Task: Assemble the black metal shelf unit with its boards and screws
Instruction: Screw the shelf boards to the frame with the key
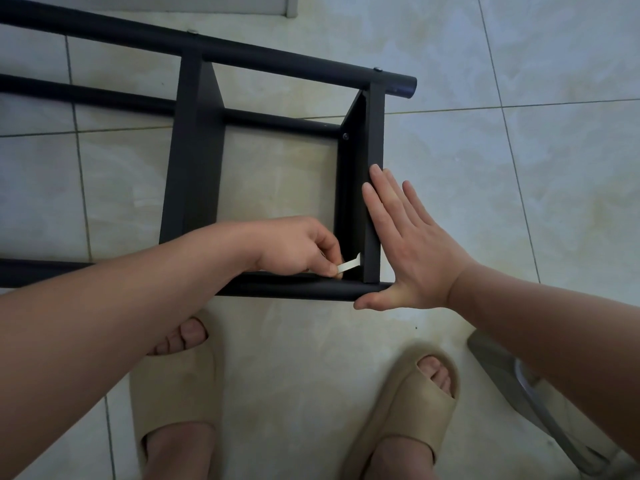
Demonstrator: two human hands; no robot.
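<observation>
A black metal shelf frame lies on its side on a pale tiled floor, its long tubes running off the left edge; two flat cross panels join the far tube to the near tube; a screw head shows on top of the far tube above the left panel. A person stands over the near tube in beige slippers, the left slipper partly under the forearm. The left hand reaches inside the frame, thumb and fingers pinching a small pale flat tool whose tip points at the inner corner where the end panel meets the near tube; what the tip engages cannot be made out. Another screw head sits higher on that panel's inner face. The right hand lies flat against the panel's outer face, fingers straight and together, thumb against the near tube's end; the right slipper is below it; a grey object lies at the lower right.
</observation>
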